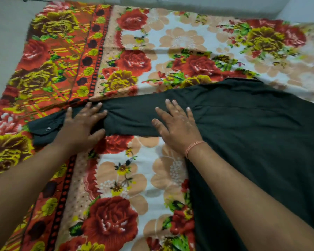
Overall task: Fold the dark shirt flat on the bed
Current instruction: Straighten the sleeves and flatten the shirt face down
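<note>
I've got the dark shirt spread on the bed, over the floral bedsheet. Taking the shirt's body as my landmark: the body lies to the right side of the view, and one long sleeve runs out leftward from it, ending in a buttoned cuff at the far left, over the sheet's orange border.

Both hands are flat, fingers spread, palms down on the cloth, gripping nothing. Left hand presses on the sleeve close to the cuff end, well away from the body. Right hand presses where the sleeve joins the body, approx at the shoulder seam; a thin pinkish band sits on that wrist. The hands are well apart w/ a stretch of sleeve between them.

Handling, my read: thin woven fabric, light, limp, no stiffness except maybe cuff and collar. It'll drape and wrinkle if lifted from one point, and prob. slide a bit on the sheet. No breakage risk. The collar edge looks to be at the top of the body, but it's blurred.

Where I'd take hold: pinch the cuff w/ the left hand, keep the right hand flat at the shoulder as an anchor, then carry the sleeve across onto the body. Looks like an early stage: sleeve smoothed, not yet folded in.
</note>
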